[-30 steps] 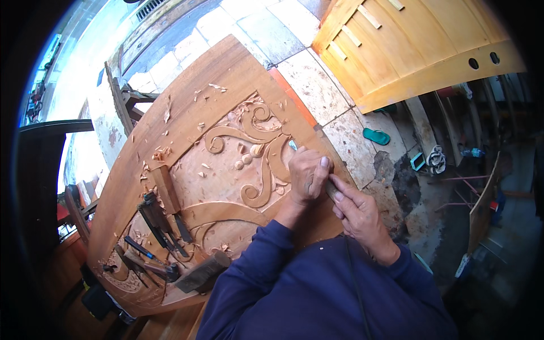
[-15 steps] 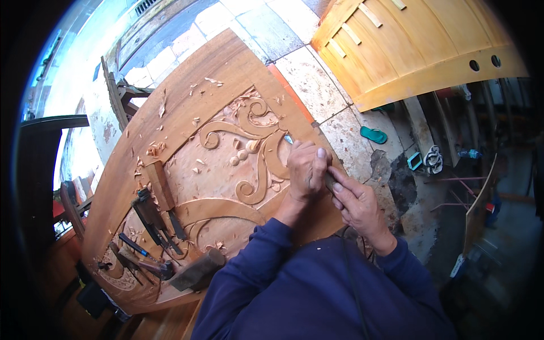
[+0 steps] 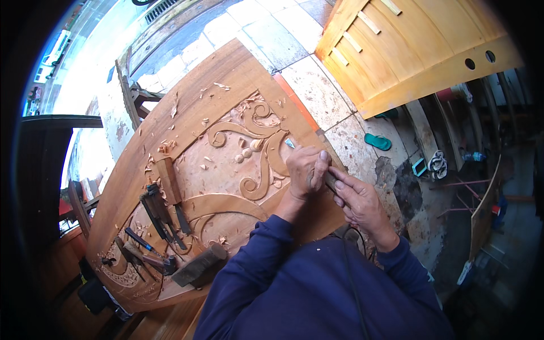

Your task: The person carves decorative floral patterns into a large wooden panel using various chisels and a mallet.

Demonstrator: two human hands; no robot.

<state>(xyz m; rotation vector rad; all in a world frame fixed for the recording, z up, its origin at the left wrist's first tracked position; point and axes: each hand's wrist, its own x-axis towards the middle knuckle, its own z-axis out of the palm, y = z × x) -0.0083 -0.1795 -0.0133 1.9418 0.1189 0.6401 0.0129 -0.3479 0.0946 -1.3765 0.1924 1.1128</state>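
Both of my hands are closed on a carving chisel, whose bright blade tip shows against a carved leaf scroll. My left hand wraps round the shaft close to the blade and rests on the wooden panel. Behind it, my right hand grips the handle near the panel's right edge, with fingers and thumb round it. The rest of the chisel is mostly hidden by the hands. Raised scrolls and small round beads stand out from the lowered ground of the panel.
Wood shavings lie over the panel. On its left part are several chisels, a long wooden block and a thick wooden mallet. A yellow wood door stands beyond at the right. A green sandal lies on the tiled floor.
The view has shifted a little, so the panel appears slightly lower and further right. More of the chisel's blade shows beyond my left hand. Both hands keep their grip.
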